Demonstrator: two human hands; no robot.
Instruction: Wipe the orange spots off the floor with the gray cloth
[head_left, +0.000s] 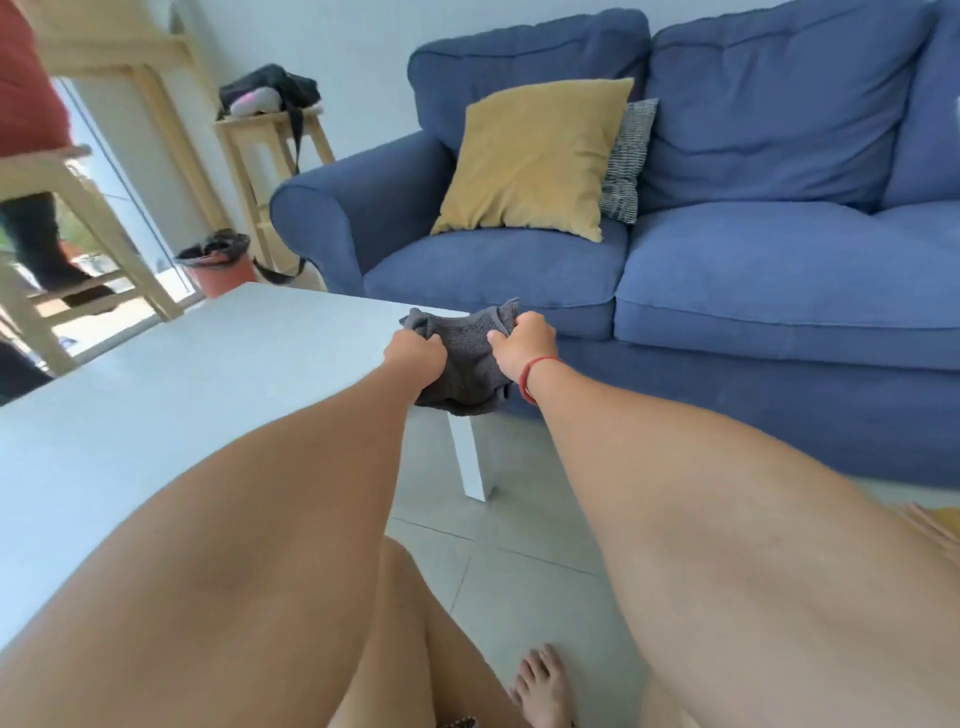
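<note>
The gray cloth (466, 358) hangs bunched between both my hands, over the far right corner of the white table (171, 395). My left hand (415, 356) grips its left side and my right hand (524, 344), with a red band on the wrist, grips its right side. The pale tiled floor (524, 577) shows below between my arms. No orange spots are visible on it from here.
A blue sofa (727, 291) with a yellow cushion (535, 156) stands right behind the table. A wooden stool (275, 156) with a dark bag, an orange bin (221, 265) and another person on a wooden chair are at the left. My bare foot (543, 686) rests on the tiles.
</note>
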